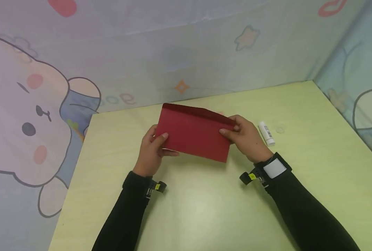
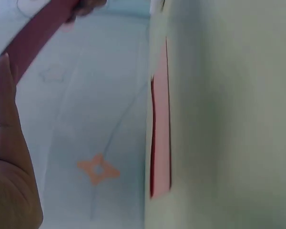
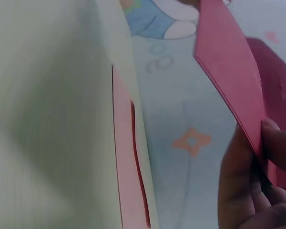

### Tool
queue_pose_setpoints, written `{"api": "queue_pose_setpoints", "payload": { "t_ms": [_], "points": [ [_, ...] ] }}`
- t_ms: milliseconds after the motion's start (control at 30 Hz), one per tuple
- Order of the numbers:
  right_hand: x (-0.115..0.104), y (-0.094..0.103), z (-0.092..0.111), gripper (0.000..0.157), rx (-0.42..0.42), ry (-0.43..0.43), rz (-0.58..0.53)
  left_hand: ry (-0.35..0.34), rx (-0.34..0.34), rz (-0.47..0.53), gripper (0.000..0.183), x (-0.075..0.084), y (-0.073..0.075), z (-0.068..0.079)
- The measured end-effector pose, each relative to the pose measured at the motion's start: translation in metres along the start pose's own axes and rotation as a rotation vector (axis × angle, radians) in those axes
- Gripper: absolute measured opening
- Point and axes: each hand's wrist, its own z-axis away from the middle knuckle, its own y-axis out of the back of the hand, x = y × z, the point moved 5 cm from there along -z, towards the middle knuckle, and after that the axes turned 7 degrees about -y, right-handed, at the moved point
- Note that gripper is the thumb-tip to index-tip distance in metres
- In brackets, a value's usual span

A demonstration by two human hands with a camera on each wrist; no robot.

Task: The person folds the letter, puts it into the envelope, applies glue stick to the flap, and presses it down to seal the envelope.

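Note:
Both hands hold a red paper envelope [image 1: 192,134] above the table, its darker flap [image 1: 198,111] standing up along the far edge. At the left end, the left hand [image 1: 149,153] pinches it with the thumb on the near face. The right hand [image 1: 248,137] grips the right end near the flap, thumb in front and fingers partly behind. In the right wrist view the envelope [image 3: 229,67] tilts up off the table. A flat pink paper piece [image 2: 161,129] with a dark red edge lies on the table beyond it, mostly hidden in the head view.
A small white tube [image 1: 266,134] lies on the pale table [image 1: 192,209], right of the right hand. Beside it is a small clear round thing [image 1: 280,129]. A printed cloth backdrop [image 1: 161,45] stands along the table's far edge.

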Motion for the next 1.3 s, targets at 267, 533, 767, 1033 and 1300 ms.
{"api": "queue_pose_setpoints", "payload": {
  "t_ms": [267, 533, 767, 1033, 1300],
  "points": [
    [0.003, 0.017, -0.003, 0.036, -0.073, -0.012, 0.134, 0.073, -0.027, -0.290, 0.057, 0.008, 0.027, -0.004],
    [0.019, 0.031, -0.007, 0.040, -0.091, -0.093, 0.260, 0.189, -0.187, -0.686, 0.065, -0.001, 0.019, -0.009],
    [0.033, 0.033, -0.019, 0.049, -0.082, -0.101, 0.506, 0.278, -0.234, -0.915, 0.073, -0.011, 0.009, -0.010],
    [0.039, 0.025, -0.019, 0.037, -0.064, -0.083, 0.660, 0.331, -0.232, -0.977, 0.066, -0.036, 0.015, -0.015],
    [0.035, 0.022, -0.018, 0.020, -0.047, -0.087, 0.683, 0.243, -0.183, -1.077, 0.056, -0.059, 0.030, -0.021]
  ]
}}
